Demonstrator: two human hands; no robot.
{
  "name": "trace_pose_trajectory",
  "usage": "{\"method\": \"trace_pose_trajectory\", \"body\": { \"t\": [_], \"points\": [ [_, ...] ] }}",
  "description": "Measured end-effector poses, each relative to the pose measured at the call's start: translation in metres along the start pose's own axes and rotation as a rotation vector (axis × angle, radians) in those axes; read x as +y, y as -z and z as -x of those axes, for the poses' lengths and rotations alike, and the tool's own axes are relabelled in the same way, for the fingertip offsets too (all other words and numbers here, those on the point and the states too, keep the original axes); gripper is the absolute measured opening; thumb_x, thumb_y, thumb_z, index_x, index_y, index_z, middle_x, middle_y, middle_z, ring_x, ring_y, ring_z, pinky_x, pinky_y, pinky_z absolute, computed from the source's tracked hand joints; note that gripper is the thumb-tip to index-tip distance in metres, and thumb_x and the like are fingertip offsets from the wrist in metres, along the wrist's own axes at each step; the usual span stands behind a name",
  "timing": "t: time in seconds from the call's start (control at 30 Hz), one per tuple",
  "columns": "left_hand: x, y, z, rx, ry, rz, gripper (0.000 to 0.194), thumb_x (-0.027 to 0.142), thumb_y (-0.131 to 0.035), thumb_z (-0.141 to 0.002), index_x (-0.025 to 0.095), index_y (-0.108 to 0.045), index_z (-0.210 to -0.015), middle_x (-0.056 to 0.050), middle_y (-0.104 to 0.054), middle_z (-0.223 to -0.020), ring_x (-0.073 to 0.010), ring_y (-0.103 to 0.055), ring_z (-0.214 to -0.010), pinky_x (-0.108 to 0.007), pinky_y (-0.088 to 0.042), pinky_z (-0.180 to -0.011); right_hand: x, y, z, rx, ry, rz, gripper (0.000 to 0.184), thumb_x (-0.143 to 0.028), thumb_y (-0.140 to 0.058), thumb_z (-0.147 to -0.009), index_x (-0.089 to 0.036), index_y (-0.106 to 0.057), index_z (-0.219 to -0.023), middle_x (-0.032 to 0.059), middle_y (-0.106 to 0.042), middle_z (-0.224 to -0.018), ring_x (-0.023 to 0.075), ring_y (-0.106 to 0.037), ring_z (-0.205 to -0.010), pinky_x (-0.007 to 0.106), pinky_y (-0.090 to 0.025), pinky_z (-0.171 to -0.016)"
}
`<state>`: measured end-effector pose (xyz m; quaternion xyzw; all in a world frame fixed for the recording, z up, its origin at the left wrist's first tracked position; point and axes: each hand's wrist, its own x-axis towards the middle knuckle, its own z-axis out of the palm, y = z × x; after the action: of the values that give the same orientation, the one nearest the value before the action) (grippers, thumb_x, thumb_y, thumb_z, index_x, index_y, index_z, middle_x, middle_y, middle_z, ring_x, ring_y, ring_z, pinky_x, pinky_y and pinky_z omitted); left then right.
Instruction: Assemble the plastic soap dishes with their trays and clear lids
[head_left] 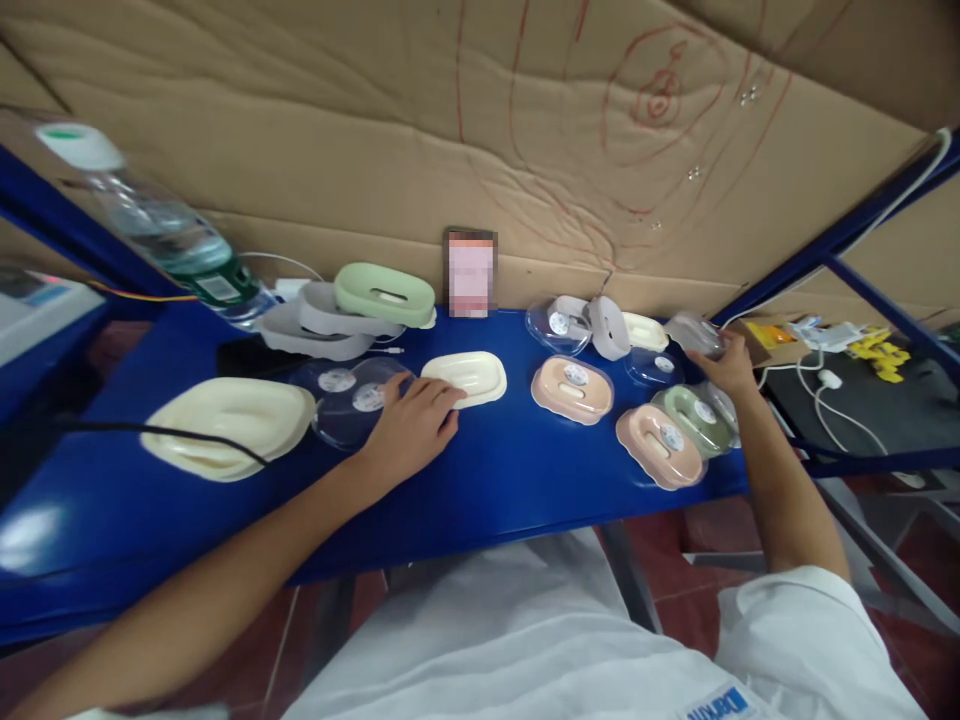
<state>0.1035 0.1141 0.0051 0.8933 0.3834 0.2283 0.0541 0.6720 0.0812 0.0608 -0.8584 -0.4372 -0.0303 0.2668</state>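
My left hand (412, 415) rests on the blue table (487, 480), its fingers curled against the near edge of a cream oval soap dish (469, 375), with clear round lids (349, 395) just to its left. My right hand (726, 365) reaches to the far right of the table and its fingers close on a clear plastic lid (694, 333). Two pink oval dishes (574, 388) (660, 445) and a green one (694, 415), each with a clear lid and white sticker, lie between my hands.
A stack of cream trays (229, 425) lies at the left, grey and green dishes (360, 305) behind it. A water bottle (169, 235) stands far left. A phone (471, 272) leans on the cardboard wall. White cables (825, 385) lie on a black surface at the right.
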Motion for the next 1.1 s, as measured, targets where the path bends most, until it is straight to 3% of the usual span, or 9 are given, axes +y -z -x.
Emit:
{"method": "trace_pose_trajectory", "body": {
  "t": [0.1, 0.2, 0.33, 0.43, 0.5, 0.63, 0.73, 0.93, 1.1],
  "points": [
    [0.009, -0.002, 0.002, -0.033, -0.075, 0.048, 0.030, 0.019, -0.051, -0.100, 0.025, -0.074, -0.119, -0.010, -0.077, -0.116, -0.0298, -0.069, -0.113, -0.060, -0.037, -0.117, 0.000, -0.004, -0.002, -0.087, 0.047, 0.014, 0.064, -0.036, -0.093, -0.073, -0.010, -0.062, -0.123, 0.0226, -0.068, -0.123, 0.0217, -0.067, -0.104, 0.039, -0.045, -0.091],
    [0.016, -0.003, 0.005, -0.070, -0.153, 0.050, 0.029, 0.020, -0.050, -0.102, 0.025, -0.073, -0.120, -0.009, -0.077, -0.115, -0.0280, -0.069, -0.113, -0.056, -0.039, -0.115, -0.004, -0.002, -0.007, -0.156, 0.098, 0.054, 0.071, -0.032, -0.093, -0.075, -0.007, -0.061, -0.132, 0.0295, -0.065, -0.135, 0.0268, -0.066, -0.120, 0.043, -0.046, -0.101],
    [0.015, -0.004, 0.004, -0.088, -0.199, 0.038, 0.027, 0.020, -0.051, -0.103, 0.023, -0.073, -0.119, -0.009, -0.075, -0.113, -0.0280, -0.069, -0.113, -0.053, -0.042, -0.111, -0.024, 0.007, 0.007, -0.138, 0.164, 0.123, 0.076, -0.032, -0.085, -0.087, -0.005, -0.053, -0.150, 0.0388, -0.050, -0.155, 0.0436, -0.054, -0.144, 0.066, -0.040, -0.113],
    [0.015, -0.003, 0.002, -0.094, -0.214, 0.053, 0.024, 0.024, -0.053, -0.104, 0.024, -0.074, -0.116, -0.009, -0.074, -0.111, -0.0280, -0.069, -0.112, -0.051, -0.044, -0.109, -0.056, 0.015, 0.059, -0.136, 0.356, 0.132, 0.073, -0.041, -0.080, -0.092, -0.019, -0.052, -0.156, 0.0260, -0.043, -0.167, 0.0488, -0.044, -0.153, 0.078, -0.033, -0.118],
    [0.016, 0.000, 0.001, -0.049, -0.162, 0.028, 0.024, 0.029, -0.053, -0.105, 0.024, -0.074, -0.117, -0.010, -0.074, -0.115, -0.0281, -0.069, -0.110, -0.049, -0.047, -0.105, -0.084, 0.019, 0.112, -0.217, 0.636, 0.084, 0.064, -0.050, -0.073, -0.097, -0.031, -0.054, -0.156, 0.0144, -0.049, -0.166, 0.0445, -0.049, -0.151, 0.075, -0.041, -0.119],
    [0.009, 0.018, -0.003, 0.090, 0.073, -0.149, 0.033, 0.027, -0.049, -0.104, 0.020, -0.068, -0.131, -0.017, -0.067, -0.137, -0.0355, -0.065, -0.122, -0.052, -0.049, -0.102, -0.137, 0.013, 0.216, -0.431, 1.107, -0.011, 0.056, -0.042, -0.061, -0.107, -0.035, -0.048, -0.161, 0.0081, -0.053, -0.164, 0.0348, -0.051, -0.152, 0.065, -0.046, -0.125],
    [-0.008, 0.034, -0.008, 0.141, 0.250, -0.277, 0.038, 0.027, -0.049, -0.102, 0.019, -0.064, -0.136, -0.020, -0.063, -0.143, -0.0402, -0.063, -0.125, -0.056, -0.047, -0.103, -0.164, -0.009, 0.249, -0.535, 1.268, -0.025, 0.058, -0.039, -0.058, -0.109, -0.029, -0.045, -0.164, 0.0109, -0.047, -0.169, 0.0326, -0.047, -0.156, 0.060, -0.047, -0.126],
    [-0.029, 0.036, -0.013, 0.087, 0.399, -0.328, 0.041, 0.034, -0.052, -0.101, 0.016, -0.064, -0.136, -0.020, -0.070, -0.131, -0.0401, -0.069, -0.112, -0.054, -0.051, -0.095, -0.193, -0.056, 0.243, -0.487, 1.207, 0.038, 0.063, -0.033, -0.066, -0.104, -0.023, -0.047, -0.163, 0.0195, -0.048, -0.167, 0.0409, -0.048, -0.153, 0.068, -0.043, -0.124],
    [-0.021, 0.030, -0.010, 0.143, 0.356, -0.234, 0.038, 0.031, -0.047, -0.104, 0.019, -0.064, -0.135, -0.017, -0.070, -0.131, -0.0368, -0.069, -0.116, -0.051, -0.051, -0.097, -0.191, -0.064, 0.244, -0.478, 1.155, -0.002, 0.057, -0.039, -0.061, -0.106, -0.023, -0.052, -0.160, 0.0181, -0.047, -0.168, 0.0400, -0.047, -0.154, 0.066, -0.042, -0.124]
  ]
}}
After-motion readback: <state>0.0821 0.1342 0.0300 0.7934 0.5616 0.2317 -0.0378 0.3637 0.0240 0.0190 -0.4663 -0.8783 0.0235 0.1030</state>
